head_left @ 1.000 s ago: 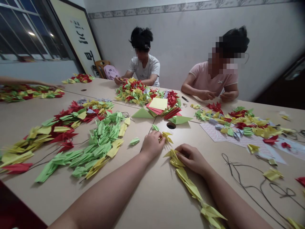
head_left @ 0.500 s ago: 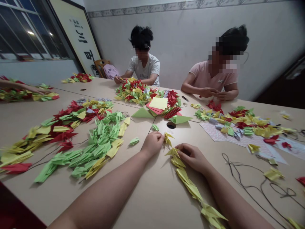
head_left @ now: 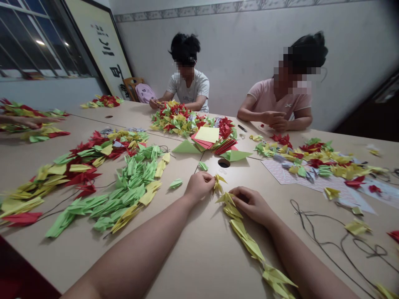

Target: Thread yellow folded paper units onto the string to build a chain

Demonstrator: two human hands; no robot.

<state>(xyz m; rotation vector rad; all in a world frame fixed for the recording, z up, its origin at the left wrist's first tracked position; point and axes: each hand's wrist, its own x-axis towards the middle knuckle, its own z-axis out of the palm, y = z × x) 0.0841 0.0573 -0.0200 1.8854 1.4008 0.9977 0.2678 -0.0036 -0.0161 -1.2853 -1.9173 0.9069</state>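
Pale tabletop (head_left: 187,261) spreads across the lower frame beneath a whitish wall (head_left: 237,54), with one person in white (head_left: 188,89) seated at upper centre and another in pink (head_left: 297,106) at upper right. Near the centre, the left hand (head_left: 201,187) pinches a yellow folded piece (head_left: 219,184) between thumb and fingers, while the right hand (head_left: 252,203), fingers curled, grips the top of a yellow paper strand (head_left: 246,241) that trails to the bottom edge, right of centre. Green folded paper (head_left: 131,182) lies heaped at centre left, and dark cord (head_left: 321,236) loops at lower right.
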